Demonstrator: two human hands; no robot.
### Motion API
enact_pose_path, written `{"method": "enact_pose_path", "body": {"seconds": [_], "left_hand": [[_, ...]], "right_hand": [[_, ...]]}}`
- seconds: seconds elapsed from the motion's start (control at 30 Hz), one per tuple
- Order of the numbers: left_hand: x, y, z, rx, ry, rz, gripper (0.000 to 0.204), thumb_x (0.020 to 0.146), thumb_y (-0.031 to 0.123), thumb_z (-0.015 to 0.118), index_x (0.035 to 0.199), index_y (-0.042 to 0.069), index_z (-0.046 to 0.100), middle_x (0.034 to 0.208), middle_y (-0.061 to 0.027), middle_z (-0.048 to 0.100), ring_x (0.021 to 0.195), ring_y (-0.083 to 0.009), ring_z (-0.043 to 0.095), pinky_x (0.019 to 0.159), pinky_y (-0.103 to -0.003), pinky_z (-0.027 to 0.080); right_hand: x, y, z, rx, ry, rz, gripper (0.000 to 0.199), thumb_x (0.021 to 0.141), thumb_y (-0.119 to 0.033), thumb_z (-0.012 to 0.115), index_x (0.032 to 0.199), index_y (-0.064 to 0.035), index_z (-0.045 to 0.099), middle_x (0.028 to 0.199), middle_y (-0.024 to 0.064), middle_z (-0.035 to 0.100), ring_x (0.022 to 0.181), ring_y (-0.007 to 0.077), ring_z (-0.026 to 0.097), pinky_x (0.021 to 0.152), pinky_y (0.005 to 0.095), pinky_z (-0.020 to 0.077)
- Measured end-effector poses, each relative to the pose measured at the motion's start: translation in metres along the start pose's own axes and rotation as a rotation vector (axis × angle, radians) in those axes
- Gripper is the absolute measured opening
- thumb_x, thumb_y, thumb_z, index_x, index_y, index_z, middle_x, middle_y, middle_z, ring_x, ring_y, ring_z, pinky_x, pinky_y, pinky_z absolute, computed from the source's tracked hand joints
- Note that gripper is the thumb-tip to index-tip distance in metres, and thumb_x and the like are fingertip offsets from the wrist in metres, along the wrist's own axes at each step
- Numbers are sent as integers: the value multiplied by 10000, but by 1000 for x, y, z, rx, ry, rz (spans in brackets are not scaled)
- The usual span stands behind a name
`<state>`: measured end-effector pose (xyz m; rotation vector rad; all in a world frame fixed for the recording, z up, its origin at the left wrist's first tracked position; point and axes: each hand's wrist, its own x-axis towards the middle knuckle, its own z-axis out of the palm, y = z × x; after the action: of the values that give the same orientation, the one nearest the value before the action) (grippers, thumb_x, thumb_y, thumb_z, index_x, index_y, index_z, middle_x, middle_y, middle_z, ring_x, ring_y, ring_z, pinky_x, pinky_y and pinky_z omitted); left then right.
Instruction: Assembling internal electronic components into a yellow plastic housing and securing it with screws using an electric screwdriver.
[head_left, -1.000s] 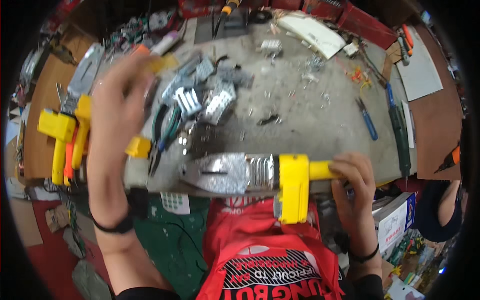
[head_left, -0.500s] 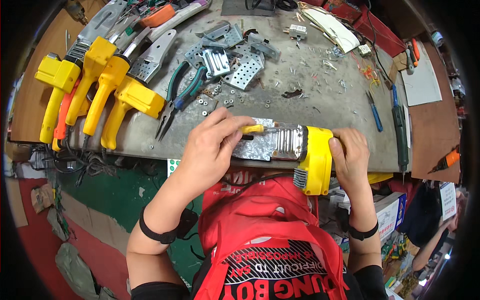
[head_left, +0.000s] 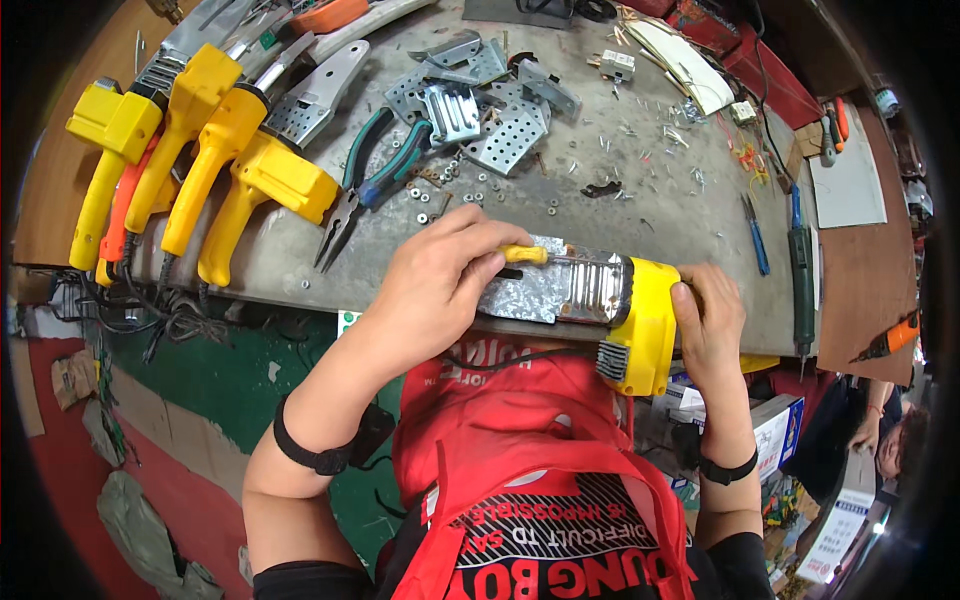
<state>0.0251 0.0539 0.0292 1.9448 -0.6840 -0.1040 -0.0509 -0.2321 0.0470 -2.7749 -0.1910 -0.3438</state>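
At the near edge of the bench lies a yellow-housed tool (head_left: 650, 300) with a ribbed metal section and a flat metal plate (head_left: 530, 295) reaching left. My right hand (head_left: 712, 315) is closed around the right side of the yellow housing. My left hand (head_left: 440, 275) pinches the small yellow handle of a screwdriver (head_left: 526, 255) between thumb and fingers. Its shaft points right, along the far side of the ribbed section. Where its tip meets the tool is too small to make out. Just beyond my left hand rest long-nose pliers (head_left: 345, 215) with green-blue grips.
Several similar yellow-handled tools (head_left: 215, 150) stand at the left with tangled cords. Perforated metal brackets (head_left: 510, 130), nuts and screws lie mid-bench. On the right are a blue-green electric screwdriver (head_left: 802, 270) and blue tweezers (head_left: 755, 235). Another person (head_left: 870, 420) holds a white box at the lower right.
The whole view has shifted a little, so bench items sit slightly farther right. My hands keep the same grips. The other person now shows more, with a white box in hand.
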Motion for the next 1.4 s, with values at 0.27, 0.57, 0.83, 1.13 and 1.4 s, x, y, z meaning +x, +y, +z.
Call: {"method": "enact_pose_path", "body": {"seconds": [0.27, 0.57, 0.83, 1.13, 1.4], "left_hand": [[6, -3, 2, 62, -62, -8, 171, 806, 34, 607, 972, 5, 638, 874, -122, 608, 816, -278, 586, 732, -340, 456], [-1, -4, 9, 145, 10, 28, 197, 780, 24, 622, 975, 15, 644, 811, -120, 573, 713, -290, 579, 646, -339, 459], [0, -4, 11, 99, 2, 49, 212, 760, -1, 621, 970, 8, 648, 783, -114, 556, 673, -259, 572, 604, -318, 444], [1, -2, 15, 187, 53, 65, 246, 703, 3, 666, 944, 54, 663, 737, -96, 528, 630, -265, 541, 564, -347, 431], [3, 1, 18, 238, 61, 91, 222, 713, -1, 660, 932, 38, 662, 739, -101, 545, 635, -260, 564, 561, -339, 439]], "right_hand": [[7, 5, -4, 128, -105, 64, 267, 935, -271, 472, 878, -27, 566, 799, 150, 560, 775, 355, 546, 677, 407, 419], [13, 17, 6, 182, -92, -4, 303, 962, -271, 429, 839, -17, 541, 762, 159, 538, 745, 365, 531, 657, 402, 417], [10, 21, 10, 167, -1, -75, 293, 956, -263, 433, 827, -27, 548, 759, 146, 540, 723, 362, 529, 624, 405, 416], [15, 14, 11, 133, 11, -33, 167, 876, -152, 490, 758, -34, 504, 719, 133, 510, 692, 348, 523, 587, 418, 415], [15, 16, 15, 154, 93, -60, 153, 860, -109, 507, 731, -38, 464, 662, 134, 452, 628, 336, 487, 544, 420, 390]]}}
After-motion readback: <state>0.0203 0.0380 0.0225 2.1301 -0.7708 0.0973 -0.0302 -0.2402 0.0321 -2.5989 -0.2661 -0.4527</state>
